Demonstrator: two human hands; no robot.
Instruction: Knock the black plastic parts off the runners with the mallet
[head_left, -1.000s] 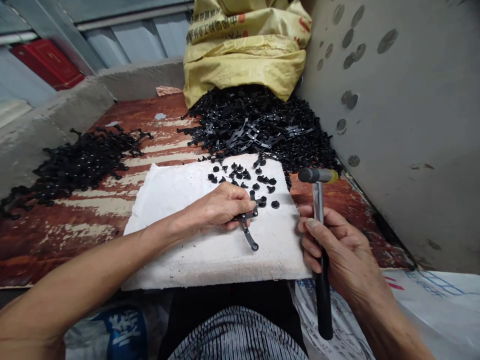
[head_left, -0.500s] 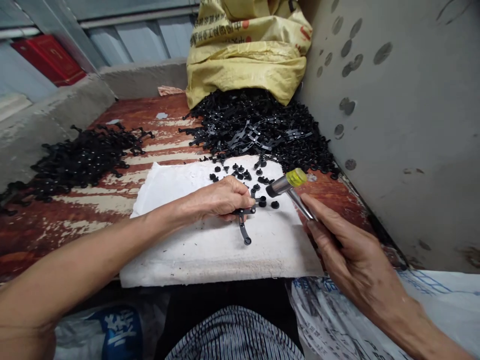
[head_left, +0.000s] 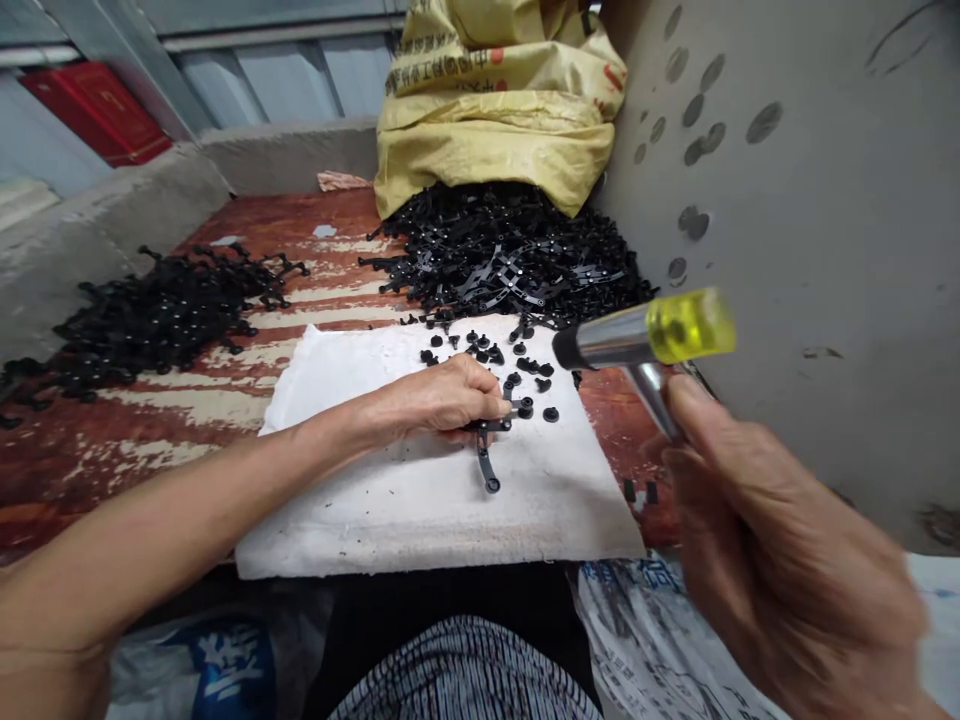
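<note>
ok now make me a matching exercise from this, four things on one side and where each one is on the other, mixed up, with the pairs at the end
Things
1. hammer
2. jointed black part
3. printed sack
4. white cloth

Places
A. at the far side of the big black pile
B. in the right hand
C. spread underneath the loose black knobs
D. in the left hand

Pairs: 1-B, 2-D, 3-A, 4-C
</note>
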